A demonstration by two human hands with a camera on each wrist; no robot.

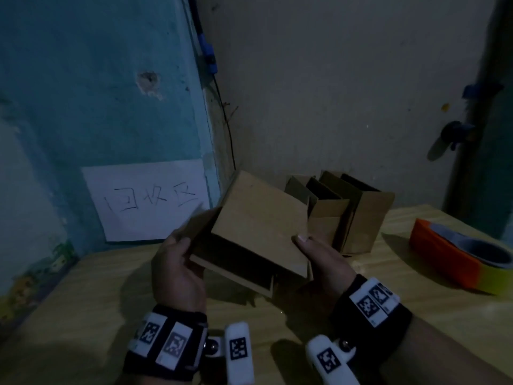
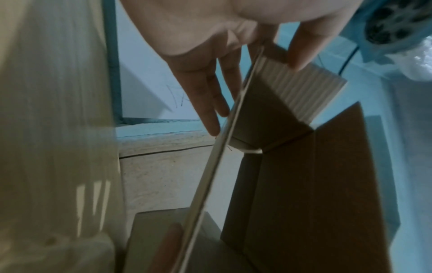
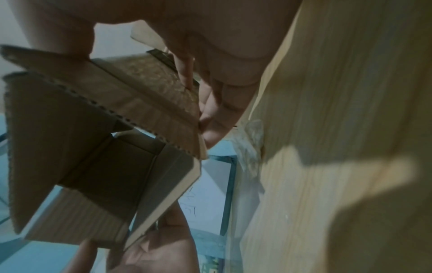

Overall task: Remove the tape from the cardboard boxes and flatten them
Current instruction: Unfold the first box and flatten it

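I hold a brown cardboard box [image 1: 258, 226] above the wooden table [image 1: 83, 315], tilted, its open flaps hanging toward me. My left hand [image 1: 177, 268] grips its left side, thumb on a flap and fingers behind; in the left wrist view the fingers [image 2: 208, 103] lie straight along a flap edge of the box [image 2: 304, 184]. My right hand [image 1: 319, 259] grips the right edge, thumb on top. The right wrist view shows the open box [image 3: 98, 129] from below, with my fingers [image 3: 210, 118] curled under it.
Two more open cardboard boxes [image 1: 347, 209] stand behind, against the wall. A roll of tape in an orange and yellow dispenser [image 1: 458, 259] lies at the right. A white paper sign [image 1: 147, 198] is stuck on the blue wall to the left.
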